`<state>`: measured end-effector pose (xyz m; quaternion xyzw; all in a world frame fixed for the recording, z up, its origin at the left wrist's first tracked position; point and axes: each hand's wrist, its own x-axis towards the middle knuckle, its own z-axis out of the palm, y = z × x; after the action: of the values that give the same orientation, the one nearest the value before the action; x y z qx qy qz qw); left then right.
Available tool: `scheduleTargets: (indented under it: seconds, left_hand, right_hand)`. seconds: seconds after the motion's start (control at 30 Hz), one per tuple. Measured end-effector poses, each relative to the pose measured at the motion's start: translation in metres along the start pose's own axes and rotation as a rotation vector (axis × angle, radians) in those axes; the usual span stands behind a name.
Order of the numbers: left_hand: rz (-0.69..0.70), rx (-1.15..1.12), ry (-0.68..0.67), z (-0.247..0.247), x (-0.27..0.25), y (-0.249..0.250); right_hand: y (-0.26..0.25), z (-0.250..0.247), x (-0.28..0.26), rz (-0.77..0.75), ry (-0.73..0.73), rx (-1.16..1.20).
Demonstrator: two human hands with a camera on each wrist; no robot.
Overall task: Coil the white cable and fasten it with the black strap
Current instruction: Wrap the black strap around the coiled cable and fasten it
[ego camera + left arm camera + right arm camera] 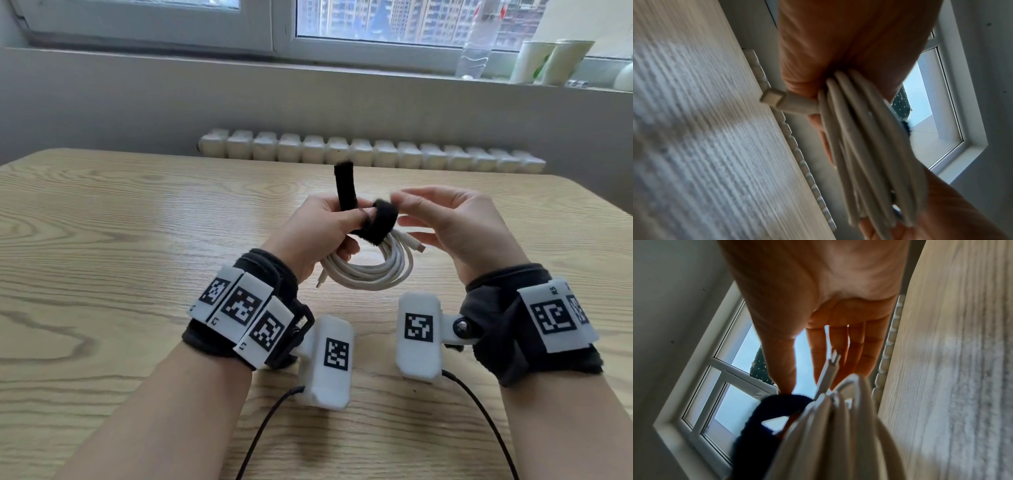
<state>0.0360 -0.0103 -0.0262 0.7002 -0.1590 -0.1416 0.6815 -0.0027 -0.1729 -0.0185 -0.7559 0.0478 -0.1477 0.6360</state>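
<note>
The white cable (370, 274) is wound into a coil and hangs above the wooden table (137, 240). My left hand (346, 226) grips the coil at its top, with the black strap (382, 222) looped over the strands there. One strap end sticks straight up from that hand. My right hand (399, 209) is at the loop with its fingers straight and spread. In the right wrist view its thumb (785, 378) touches the top of the strap (756, 426) beside the cable (838, 434). One plug (419, 247) points right; the other plug (774, 99) juts out below my left palm.
A white radiator (342, 150) runs behind the table's far edge. On the window sill at the back right stand a clear bottle (476, 51) and paper cups (548, 61). Black camera leads (260, 435) trail from both wrists toward me.
</note>
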Motion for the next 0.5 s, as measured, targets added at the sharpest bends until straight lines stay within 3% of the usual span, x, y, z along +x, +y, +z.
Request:
scheduleTargets:
  seconds: [0.1,0.2,0.37,0.5]
  left_hand:
    - [-0.002,0.025,-0.009,0.001,0.000,-0.001]
    - [0.009,0.010,0.038,0.001,0.001,-0.002]
    - [0.106,0.025,0.180,0.000,0.003,-0.003]
    - [0.157,0.056,0.203,0.003,0.003,-0.003]
  right_hand:
    - [-0.002,0.002,0.000,-0.048,-0.044,-0.018]
    - [-0.005,-0.001,-0.001,-0.002,-0.021,0.051]
    - [-0.005,0.004,-0.005,0.002,-0.009,-0.129]
    - [-0.008,0.011,-0.007,-0.016,-0.043,-0.135]
